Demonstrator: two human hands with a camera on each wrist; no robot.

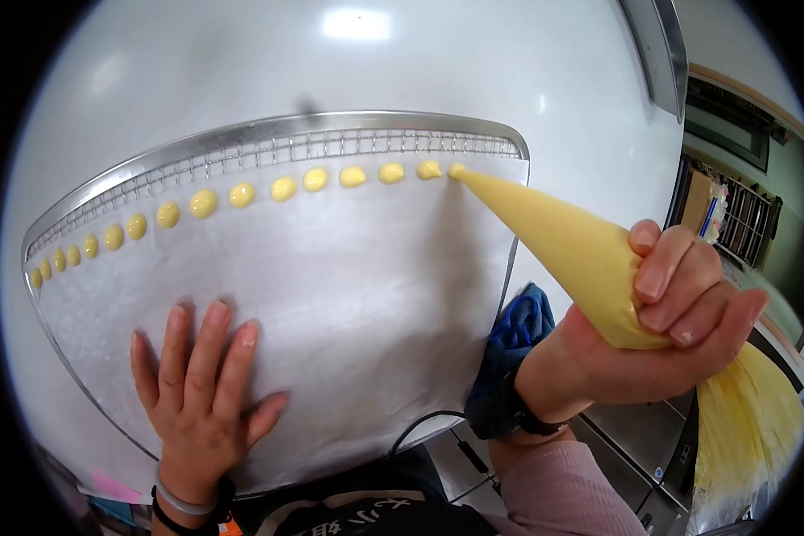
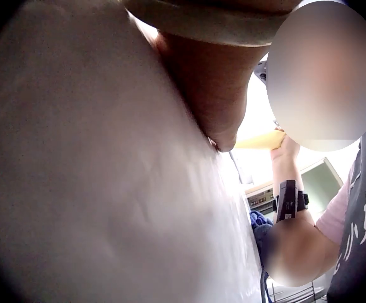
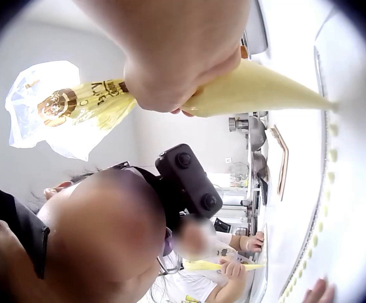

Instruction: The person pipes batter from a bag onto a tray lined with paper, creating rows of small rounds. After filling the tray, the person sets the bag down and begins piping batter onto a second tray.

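Fingers [image 1: 207, 348] of the left hand [image 1: 195, 406] spread nearly straight over white paper [image 1: 357, 295], free of any grip; probably laid there as a weight against slipping, well clear of the yellow dots [image 1: 203, 204]. Blue cloth [image 1: 525, 322] just beside the tray [image 1: 330, 121], perhaps handy for wiping. Right hand [image 1: 674, 308] raised above the desk [image 1: 196, 67], fingers curled around the full end of a piping bag [image 1: 558, 246], presumably for squeezing from behind and steering the point. Loose top [image 1: 746, 429] trailing out behind the fist; twisted or merely gathered, impossible to tell under the fingers. Bag slanted, narrow tip down at the end dot of the row, likely for a clear look at the spot. Dots in single file along the paper's far edge, apart from one another, likely spaced against merging. Beyond, wire mesh [image 1: 241, 161] left uncovered, then the tray's metal rim. Farthest off, in the right wrist view, another person [image 3: 195, 284] with a second yellow bag [image 3: 203, 266].
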